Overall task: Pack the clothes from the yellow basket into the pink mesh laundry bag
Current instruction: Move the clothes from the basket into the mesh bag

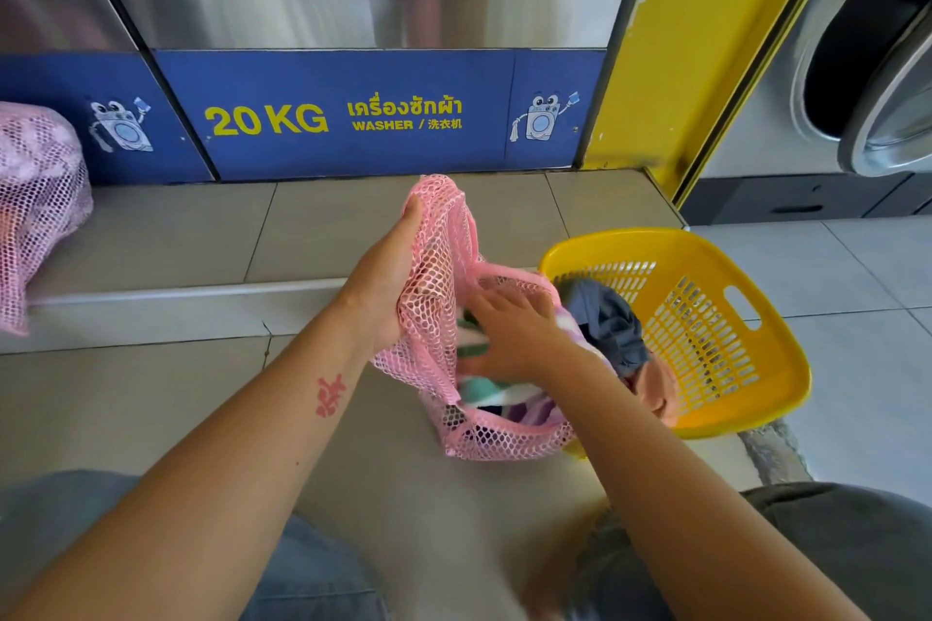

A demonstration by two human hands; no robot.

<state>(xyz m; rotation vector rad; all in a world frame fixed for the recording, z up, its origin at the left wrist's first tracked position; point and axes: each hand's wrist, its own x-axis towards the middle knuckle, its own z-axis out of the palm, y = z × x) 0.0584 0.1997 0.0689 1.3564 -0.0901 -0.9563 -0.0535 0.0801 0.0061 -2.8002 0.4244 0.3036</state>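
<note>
The left hand (391,277) grips the pink mesh bag's (454,424) rim open while the right hand (514,338), fingers spread flat, presses striped clothes (484,391) inside, the yellow basket (706,333) just right.

Pink mesh laundry bag (444,318) open on tiled step, part-filled.
Mouth gaping; striped green, white and purple cloth inside. Yellow basket (706,298) touching its right side, tilted, holding grey-blue clothes (607,318).
</note>
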